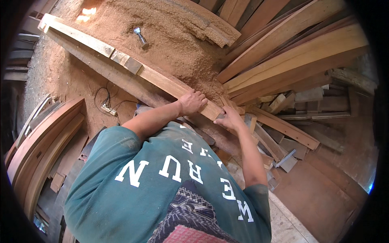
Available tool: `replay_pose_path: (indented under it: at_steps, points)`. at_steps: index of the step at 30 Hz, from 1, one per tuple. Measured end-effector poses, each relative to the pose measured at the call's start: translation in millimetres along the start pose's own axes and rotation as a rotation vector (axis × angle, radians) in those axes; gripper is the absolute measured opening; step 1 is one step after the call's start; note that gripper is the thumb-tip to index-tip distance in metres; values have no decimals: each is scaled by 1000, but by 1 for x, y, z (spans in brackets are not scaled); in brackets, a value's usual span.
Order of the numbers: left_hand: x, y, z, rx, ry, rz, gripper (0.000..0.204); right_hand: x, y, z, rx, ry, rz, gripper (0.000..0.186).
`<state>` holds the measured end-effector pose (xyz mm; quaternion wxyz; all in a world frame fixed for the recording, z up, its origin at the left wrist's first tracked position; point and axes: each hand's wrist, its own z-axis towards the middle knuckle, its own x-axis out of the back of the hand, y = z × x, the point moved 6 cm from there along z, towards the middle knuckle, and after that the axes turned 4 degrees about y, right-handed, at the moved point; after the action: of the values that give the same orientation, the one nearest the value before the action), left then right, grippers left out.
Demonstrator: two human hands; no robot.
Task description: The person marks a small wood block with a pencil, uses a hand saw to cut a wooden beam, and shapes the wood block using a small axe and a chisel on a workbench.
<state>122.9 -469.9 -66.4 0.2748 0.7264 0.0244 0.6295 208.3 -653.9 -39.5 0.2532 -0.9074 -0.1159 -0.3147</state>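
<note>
A pale wooden plank (162, 82) lies slantwise in front of me along a longer, darker beam (87, 56). My left hand (192, 102) rests over the plank near its near right end, fingers curled across the top. At that end my right hand (230, 118) grips the wood between thumb and fingers. Against the plank's far end sit two small wood blocks, one light (119, 57) and one greyish (133, 65). Beyond them a light slat (79, 35) stretches to the upper left. The beam's underside is partly hidden by my arms.
Sawdust (174, 44) is heaped behind the beam, with a short blue-ended hand tool (140, 38) lying on it. Long boards (300, 52) fan out at upper right. Offcuts (283, 141) clutter the right. Curved timbers (44, 141) stand left, near a cabled power socket (108, 109).
</note>
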Motion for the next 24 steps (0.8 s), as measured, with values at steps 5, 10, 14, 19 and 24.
replay_pose_path:
  at_steps: [5, 10, 14, 19, 24]
  points:
    - [-6, -2, 2, 61, -14, -7, 29, 11, -14, 0, 85, -36, 40, 60]
    - [-11, -3, 2, 35, 18, 17, 28, 12, -16, -9, 60, 27, -21, 63]
    - [-5, -1, 1, 31, 48, 33, 25, 3, -10, -13, 90, 91, 9, 69]
    - [-10, -4, 0, 48, 54, 39, 25, 0, -15, -16, 69, 100, -11, 75]
    - [-8, -6, 2, 11, -4, 87, 33, -1, -22, -26, 208, 242, -145, 65]
